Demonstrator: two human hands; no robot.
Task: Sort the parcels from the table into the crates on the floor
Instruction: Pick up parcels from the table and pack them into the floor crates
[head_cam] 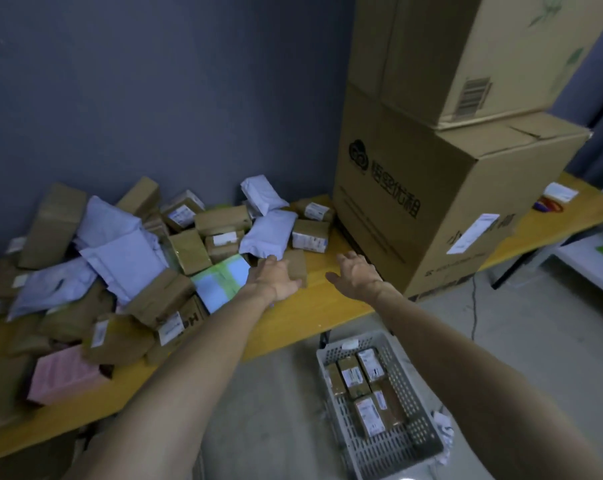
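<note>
A heap of brown taped parcels point(161, 296) and white mailer bags point(126, 258) covers the left and middle of the yellow table point(313, 306). My left hand point(275, 277) lies on a small brown parcel point(298, 263) at the heap's right edge, thumb along its near side. My right hand point(357, 271) hovers open above the bare tabletop just right of it, holding nothing. On the floor below stands a grey slotted crate point(414, 441) with several brown labelled parcels point(362, 386) inside.
Two large cardboard boxes point(431, 209) are stacked on the table right of my right hand. A pink parcel point(64, 372) sits near the table's front left. Tape rolls point(549, 205) and a label lie at the far right. A black cable point(475, 306) hangs down.
</note>
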